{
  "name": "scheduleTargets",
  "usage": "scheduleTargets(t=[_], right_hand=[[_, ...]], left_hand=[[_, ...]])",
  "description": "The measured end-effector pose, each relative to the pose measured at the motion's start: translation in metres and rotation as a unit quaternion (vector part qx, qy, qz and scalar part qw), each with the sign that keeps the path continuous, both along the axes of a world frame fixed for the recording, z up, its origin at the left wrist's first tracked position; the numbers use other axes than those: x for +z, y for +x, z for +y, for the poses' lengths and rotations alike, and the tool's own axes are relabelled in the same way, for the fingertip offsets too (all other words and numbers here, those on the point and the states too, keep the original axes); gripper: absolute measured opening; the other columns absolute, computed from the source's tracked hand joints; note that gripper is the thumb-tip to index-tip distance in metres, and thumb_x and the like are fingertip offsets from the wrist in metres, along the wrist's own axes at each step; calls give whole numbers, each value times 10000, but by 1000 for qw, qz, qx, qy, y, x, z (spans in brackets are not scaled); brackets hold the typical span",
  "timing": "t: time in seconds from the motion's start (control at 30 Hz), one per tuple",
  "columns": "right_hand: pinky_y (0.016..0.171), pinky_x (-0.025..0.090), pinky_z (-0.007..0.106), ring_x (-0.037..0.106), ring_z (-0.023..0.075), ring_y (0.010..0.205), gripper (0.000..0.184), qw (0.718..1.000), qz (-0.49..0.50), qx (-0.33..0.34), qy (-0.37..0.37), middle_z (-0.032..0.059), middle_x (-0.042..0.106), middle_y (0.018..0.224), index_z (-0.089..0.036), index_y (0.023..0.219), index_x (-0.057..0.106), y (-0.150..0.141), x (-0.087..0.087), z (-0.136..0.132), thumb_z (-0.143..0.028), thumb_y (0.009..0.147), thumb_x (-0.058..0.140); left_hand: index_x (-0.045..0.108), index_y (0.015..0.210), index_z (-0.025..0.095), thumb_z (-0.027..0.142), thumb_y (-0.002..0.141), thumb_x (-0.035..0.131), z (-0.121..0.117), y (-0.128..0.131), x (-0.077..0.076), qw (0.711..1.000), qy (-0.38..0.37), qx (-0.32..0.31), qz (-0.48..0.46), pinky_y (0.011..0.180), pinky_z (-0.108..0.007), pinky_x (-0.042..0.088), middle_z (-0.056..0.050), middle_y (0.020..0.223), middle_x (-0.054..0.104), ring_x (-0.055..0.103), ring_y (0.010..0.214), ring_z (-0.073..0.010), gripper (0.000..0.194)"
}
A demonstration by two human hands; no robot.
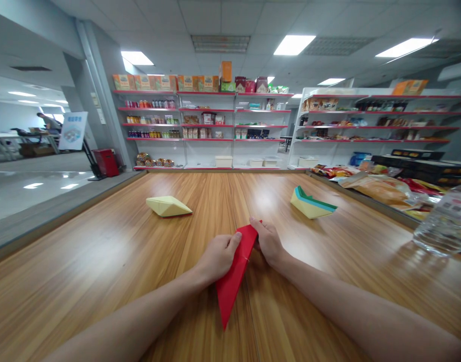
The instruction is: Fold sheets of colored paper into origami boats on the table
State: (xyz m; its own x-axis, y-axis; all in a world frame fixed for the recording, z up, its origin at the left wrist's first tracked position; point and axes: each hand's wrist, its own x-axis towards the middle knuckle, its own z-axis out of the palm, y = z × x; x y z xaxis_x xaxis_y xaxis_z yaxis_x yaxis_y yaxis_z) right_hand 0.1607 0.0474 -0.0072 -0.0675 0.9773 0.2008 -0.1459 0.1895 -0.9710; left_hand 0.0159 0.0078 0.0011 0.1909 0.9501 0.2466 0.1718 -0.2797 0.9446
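Note:
A folded piece of red paper (234,274), long and pointed at its near end, is held just above the table between both hands. My left hand (218,255) grips its left edge, thumb on top and fingers hidden beneath. My right hand (268,242) pinches the far right corner with the thumb on top. A small pale slit shows near the middle of the paper's right edge. Beyond my left hand lies a pale yellow folded paper shape (169,206) with a red underside. To the far right sits a folded paper boat (312,203) in yellow, blue and green.
The wooden table (102,261) has a raised border. A clear plastic bottle (445,221) stands at the right, near packaged snacks (384,190) and dark boxes (415,168). Stocked shelves (205,125) line the back. A person (49,123) is far off at the left.

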Motion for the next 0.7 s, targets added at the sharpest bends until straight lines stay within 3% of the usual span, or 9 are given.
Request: scheduleTargets(t=[0.1,0.2,0.33,0.4,0.53,0.7], right_hand=[[337,190,218,299,65,310,514,1000,-10,18,-4,-59,342,344,-196,456,377,-1,0,-1,-531,829,492],[341,236,202,363,68,327,547,992,-73,101,7,-38,418,371,-177,478,431,-5,2,-9,-578,849,438],[347,284,175,428,64,348,551,933,-205,295,21,-11,516,420,-133,533,546,-11,8,-27,-573,852,448],[367,313,164,453,60,369,508,903,-243,354,20,-3,557,456,-115,581,598,-12,10,-33,-517,864,470],[382,335,157,466,57,380,465,892,-263,368,16,-1,578,472,-111,595,615,-11,14,-35,-429,892,452],[447,383,159,530,66,458,276,881,-286,376,31,-4,623,535,-114,636,632,-7,21,-37,-313,819,574]], left_hand=[[553,496,174,421,837,517,0,-1,2,1000,17,19,-7,474,-260,234,-16,479,513,398,452,-140,423],[560,488,175,351,821,562,4,-4,4,996,36,67,-46,494,-258,245,-18,487,527,416,475,-145,377],[515,437,179,271,782,616,10,-8,7,985,30,141,-94,479,-259,197,2,453,491,367,445,-129,371],[496,431,179,270,784,617,12,-10,7,977,32,180,-107,474,-261,181,13,439,465,345,436,-123,384],[457,442,181,305,799,597,14,-11,5,969,25,226,-96,462,-259,182,22,439,427,331,428,-118,403],[463,464,182,350,807,579,17,-14,-2,962,20,247,-111,453,-247,216,17,458,447,356,442,-125,400]])
